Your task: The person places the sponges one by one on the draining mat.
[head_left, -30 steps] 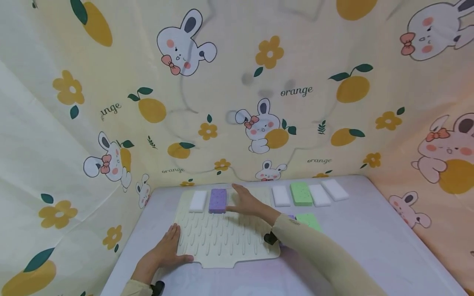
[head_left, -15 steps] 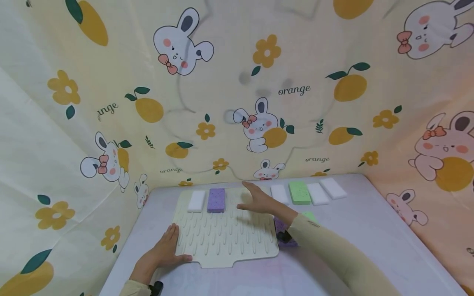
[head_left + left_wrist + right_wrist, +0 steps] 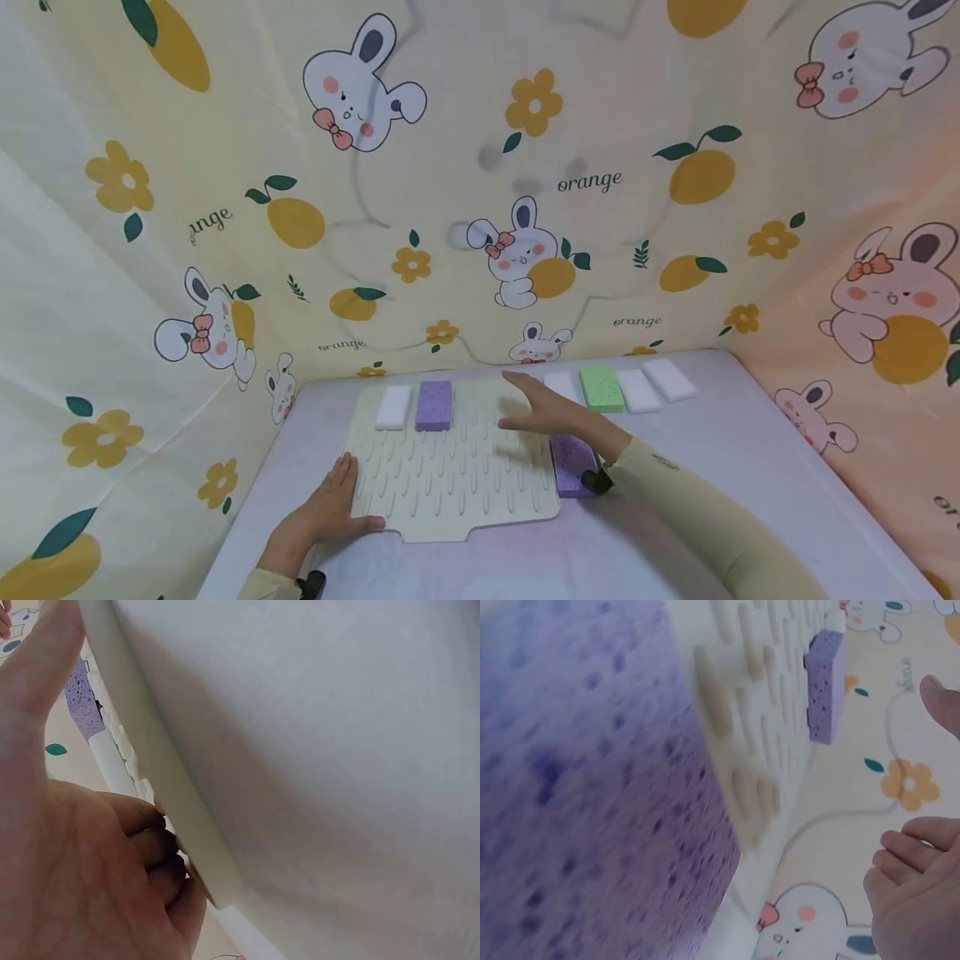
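bright, soft, even light; faint shadows under the hands on the tabletop. the head view bends at its edges. the close purple sponge is blurred.

Table with mat and sponges

A cream mat lies left of centre; right of the mat sit a purple sponge, a green sponge and white sponges.

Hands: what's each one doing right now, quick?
Left hand: open, resting flat on the ribbed mat corner.
Right hand: open, holding nothing, above the mat's edge.
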